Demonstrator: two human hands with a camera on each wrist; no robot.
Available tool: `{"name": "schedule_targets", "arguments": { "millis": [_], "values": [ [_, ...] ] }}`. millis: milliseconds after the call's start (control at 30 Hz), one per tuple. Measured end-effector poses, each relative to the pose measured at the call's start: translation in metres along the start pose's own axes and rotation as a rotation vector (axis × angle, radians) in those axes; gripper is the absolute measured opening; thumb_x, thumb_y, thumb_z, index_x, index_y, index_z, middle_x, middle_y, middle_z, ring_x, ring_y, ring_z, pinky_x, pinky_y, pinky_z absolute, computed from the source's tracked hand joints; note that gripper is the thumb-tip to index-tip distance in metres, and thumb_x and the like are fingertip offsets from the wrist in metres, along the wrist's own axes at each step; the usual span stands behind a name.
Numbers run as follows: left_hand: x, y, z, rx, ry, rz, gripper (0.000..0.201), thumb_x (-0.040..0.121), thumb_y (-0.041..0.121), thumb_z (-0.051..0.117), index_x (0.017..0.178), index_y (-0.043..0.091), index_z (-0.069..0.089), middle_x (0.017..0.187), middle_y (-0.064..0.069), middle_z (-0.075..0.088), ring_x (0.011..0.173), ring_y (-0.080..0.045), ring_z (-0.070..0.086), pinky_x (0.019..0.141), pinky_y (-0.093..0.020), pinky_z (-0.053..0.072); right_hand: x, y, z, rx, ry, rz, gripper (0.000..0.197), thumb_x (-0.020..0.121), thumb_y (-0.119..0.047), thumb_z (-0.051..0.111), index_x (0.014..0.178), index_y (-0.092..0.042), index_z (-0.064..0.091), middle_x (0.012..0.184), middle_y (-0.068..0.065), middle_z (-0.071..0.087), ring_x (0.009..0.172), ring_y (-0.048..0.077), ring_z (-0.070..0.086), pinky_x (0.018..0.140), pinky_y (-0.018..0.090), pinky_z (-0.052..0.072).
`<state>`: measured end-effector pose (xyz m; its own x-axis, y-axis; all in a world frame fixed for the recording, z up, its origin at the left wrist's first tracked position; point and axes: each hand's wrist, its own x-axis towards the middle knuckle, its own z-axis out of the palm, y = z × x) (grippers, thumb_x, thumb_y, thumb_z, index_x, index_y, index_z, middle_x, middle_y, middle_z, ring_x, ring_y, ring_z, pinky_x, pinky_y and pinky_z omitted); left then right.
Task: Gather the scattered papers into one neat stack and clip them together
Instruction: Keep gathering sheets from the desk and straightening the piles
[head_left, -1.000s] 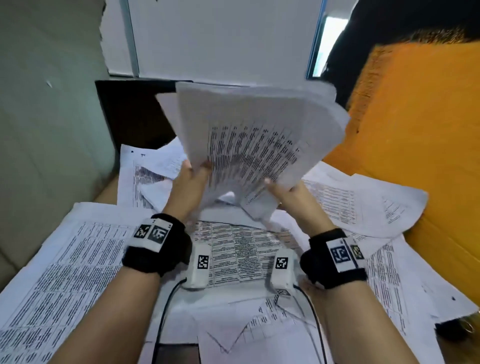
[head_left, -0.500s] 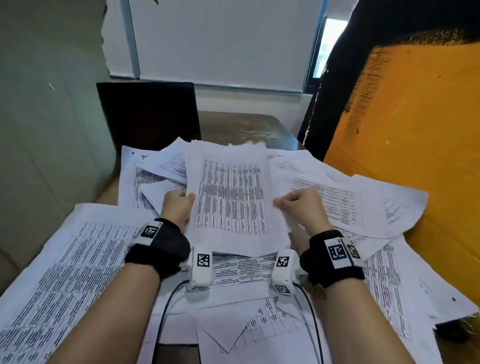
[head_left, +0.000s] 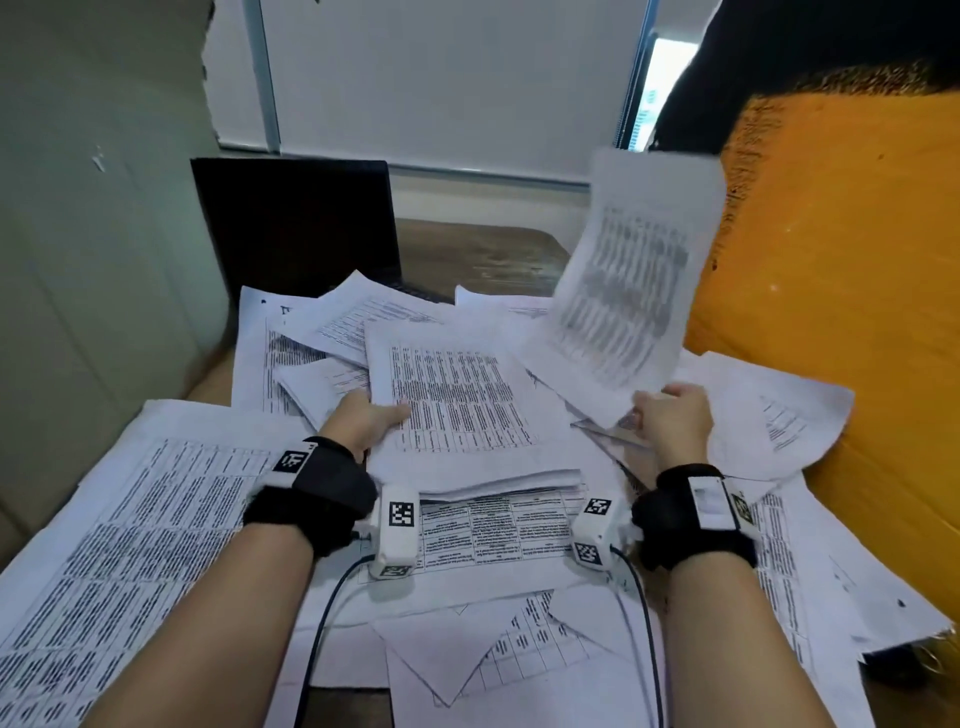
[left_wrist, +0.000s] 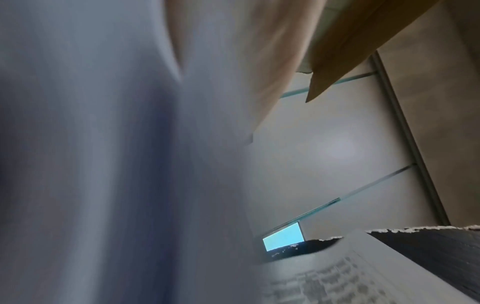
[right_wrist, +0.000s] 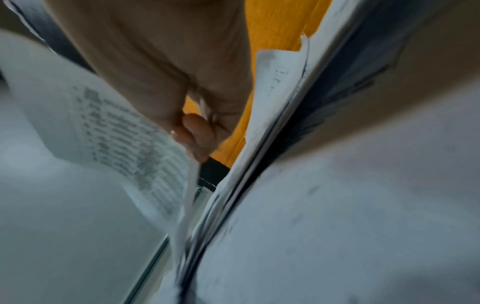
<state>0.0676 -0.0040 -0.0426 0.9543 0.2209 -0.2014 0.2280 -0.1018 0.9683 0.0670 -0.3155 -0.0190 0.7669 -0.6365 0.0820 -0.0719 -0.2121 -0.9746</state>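
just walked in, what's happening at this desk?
A person is gathering loose printed papers into one pile. The left hand holds the stack at its left edge, thumb on top, in the middle of the desk. The right hand pinches the lower corner of a single sheet and has it lifted up, blurred by motion. Many scattered papers lie all around. No clip shows, so nothing is clipped yet. A dark laptop stands at the back.
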Motion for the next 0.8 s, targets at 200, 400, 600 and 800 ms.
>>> {"name": "schedule_targets", "arguments": {
  "millis": [200,400,600,800],
  "values": [
    [0.023,-0.017,-0.006,0.033,-0.058,-0.035,0.035,0.087,0.006,0.061,0.122,0.0,0.057,0.116,-0.016,0.066,0.108,-0.032,0.062,0.103,-0.048,0.044,0.0,-0.001,-0.007,0.064,0.088,0.012,0.025,0.087,-0.011,0.052,0.062,-0.01,0.052,0.072,0.01,0.053,0.072,0.03,0.053,0.066,0.034,0.044],
    [-0.003,-0.002,0.002,-0.037,-0.148,-0.024,0.034,0.09,-0.014,0.05,0.12,0.002,0.049,0.11,-0.016,0.06,0.087,-0.024,0.061,0.081,-0.028,0.055,0.01,0.011,-0.014,0.47,0.04,0.225,0.012,0.096,-0.019,0.037,0.097,-0.008,0.042,0.087,0.007,0.055,0.093,0.026,0.057,0.07,0.029,0.057],
    [-0.004,0.001,0.0,-0.034,-0.172,-0.04,0.041,0.09,-0.015,0.048,0.129,-0.003,0.048,0.119,-0.025,0.061,0.082,-0.025,0.062,0.087,-0.042,0.052,-0.019,-0.009,0.0,0.411,-0.379,0.259,0.018,0.101,-0.007,0.046,0.084,-0.006,0.052,0.083,0.015,0.063,0.052,0.017,0.058,0.047,0.028,0.056],
    [-0.005,0.001,0.0,0.007,-0.151,-0.029,0.033,0.093,-0.013,0.034,0.116,-0.003,0.055,0.089,-0.016,0.067,0.056,-0.02,0.065,0.044,-0.022,0.054,-0.037,-0.007,0.013,0.006,-0.776,0.13,0.011,0.1,-0.007,0.048,0.1,-0.007,0.059,0.083,0.012,0.063,0.056,0.011,0.063,0.046,0.018,0.049]
  ]
}}
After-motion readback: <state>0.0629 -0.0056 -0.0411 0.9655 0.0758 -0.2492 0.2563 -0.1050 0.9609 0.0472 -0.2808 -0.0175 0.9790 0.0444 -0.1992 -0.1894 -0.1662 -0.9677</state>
